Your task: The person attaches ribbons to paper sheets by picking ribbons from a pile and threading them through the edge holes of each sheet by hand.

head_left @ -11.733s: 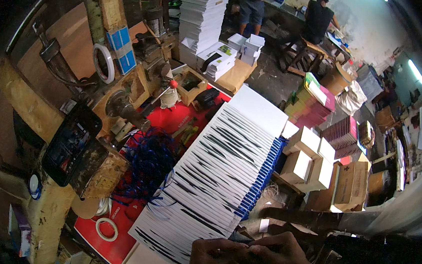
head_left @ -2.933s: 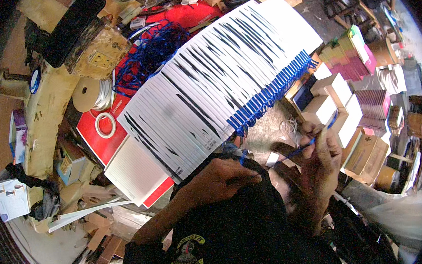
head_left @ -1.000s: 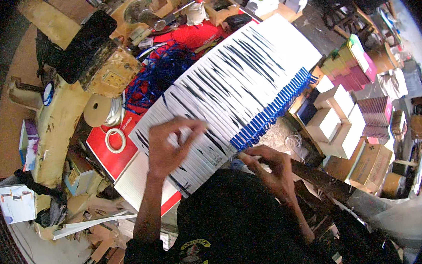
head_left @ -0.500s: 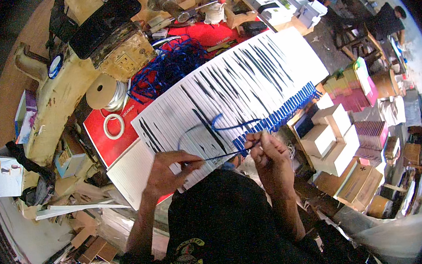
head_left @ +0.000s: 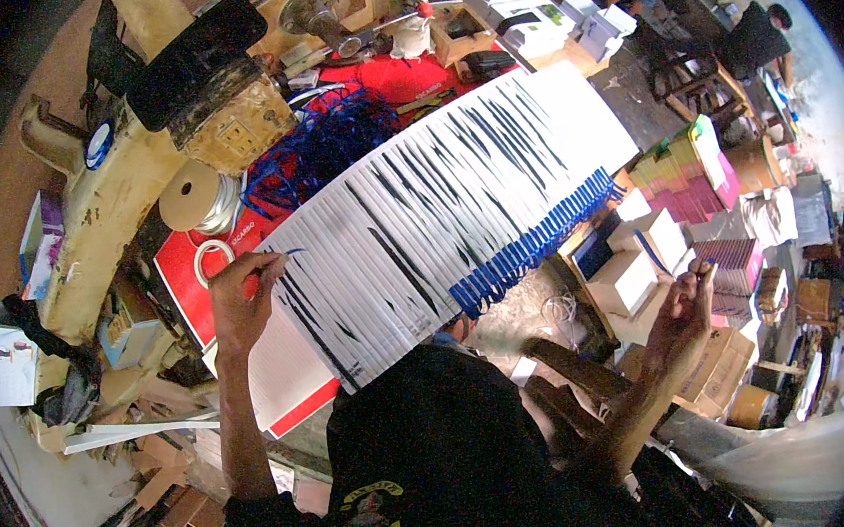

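Note:
A long row of white, tightly packed strips [head_left: 388, 216] with dark gaps lies slantwise across the table. Along its near right edge runs a line of blue loops [head_left: 531, 244]. By the row's left end, my left hand [head_left: 242, 297] is closed in a pinch, with a short blue cord [head_left: 294, 252] showing at the fingertips. Out to the right, past the blue loops, my right hand [head_left: 682, 309] is raised with fingers curled; a thin blue strand [head_left: 653, 251] shows near it over the white boxes, apparently in its grip.
A tangle of blue cord [head_left: 317, 152] lies on red sheets behind the row. A spool [head_left: 191, 201] and a white ring [head_left: 209, 262] are at left, under a cream machine [head_left: 225, 135]. White boxes [head_left: 616, 282] stand at right. Two people are farther off.
My hands have parted from the loops' near end: the left has gone left and up, the right out to the right. The blue cord curling over the white strips has left that spot.

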Tool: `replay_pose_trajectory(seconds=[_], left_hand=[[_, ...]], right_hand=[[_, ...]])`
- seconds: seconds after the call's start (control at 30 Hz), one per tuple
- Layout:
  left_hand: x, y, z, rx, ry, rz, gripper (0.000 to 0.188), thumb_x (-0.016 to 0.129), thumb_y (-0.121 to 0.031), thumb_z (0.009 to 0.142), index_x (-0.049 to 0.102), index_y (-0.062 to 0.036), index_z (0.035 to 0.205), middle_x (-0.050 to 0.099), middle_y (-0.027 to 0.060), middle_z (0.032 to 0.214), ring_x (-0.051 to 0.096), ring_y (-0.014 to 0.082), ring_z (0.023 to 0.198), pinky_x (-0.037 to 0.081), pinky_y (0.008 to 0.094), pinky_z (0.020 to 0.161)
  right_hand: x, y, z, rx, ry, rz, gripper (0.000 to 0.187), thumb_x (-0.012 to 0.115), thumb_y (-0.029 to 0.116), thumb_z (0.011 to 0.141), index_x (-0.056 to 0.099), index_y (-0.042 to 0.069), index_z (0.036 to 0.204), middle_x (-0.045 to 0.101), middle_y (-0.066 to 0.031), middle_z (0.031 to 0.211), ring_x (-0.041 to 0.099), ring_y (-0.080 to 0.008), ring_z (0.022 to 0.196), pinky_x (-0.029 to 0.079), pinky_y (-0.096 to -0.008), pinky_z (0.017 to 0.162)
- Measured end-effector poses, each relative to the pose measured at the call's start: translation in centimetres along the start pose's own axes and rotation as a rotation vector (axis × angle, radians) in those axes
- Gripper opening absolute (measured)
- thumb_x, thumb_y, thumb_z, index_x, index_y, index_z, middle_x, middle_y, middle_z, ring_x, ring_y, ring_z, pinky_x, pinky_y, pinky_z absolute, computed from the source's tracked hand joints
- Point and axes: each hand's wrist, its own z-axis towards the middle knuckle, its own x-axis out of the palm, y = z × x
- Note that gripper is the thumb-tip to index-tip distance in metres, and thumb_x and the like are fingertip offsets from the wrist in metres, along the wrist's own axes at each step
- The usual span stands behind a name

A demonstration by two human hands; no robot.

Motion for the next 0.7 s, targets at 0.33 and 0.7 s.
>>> replay_pose_trajectory(seconds=[0.33,0.7], left_hand=[[4.9,-10.2,-0.1,0.434,0.084,-0.056,0.02,0.072,-0.013,0.087,0.075,-0.0052,0.105,0.075,0.0131,0.1,0.07,0.0297,0.091,0.054,0.0399,0.085],[8.3,-13.8,-3.8,-0.438,0.345,-0.8,0.021,0.073,-0.016,0.095,0.077,0.0035,0.103,0.077,0.013,0.093,0.07,0.0108,0.085,0.056,0.0255,0.074]], right_hand=[[5.3,-1.6,-10.0,-0.075,0.871,-0.733,0.014,0.074,0.001,0.086,0.073,-0.002,0.1,0.074,-0.0112,0.091,0.07,-0.0172,0.08,0.054,-0.0307,0.07],[3.9,-2.8,-11.3,0.341,1.148,-1.064,0.016,0.08,0.012,0.085,0.079,0.004,0.099,0.076,-0.0133,0.1,0.073,-0.0207,0.086,0.056,-0.0336,0.076]])
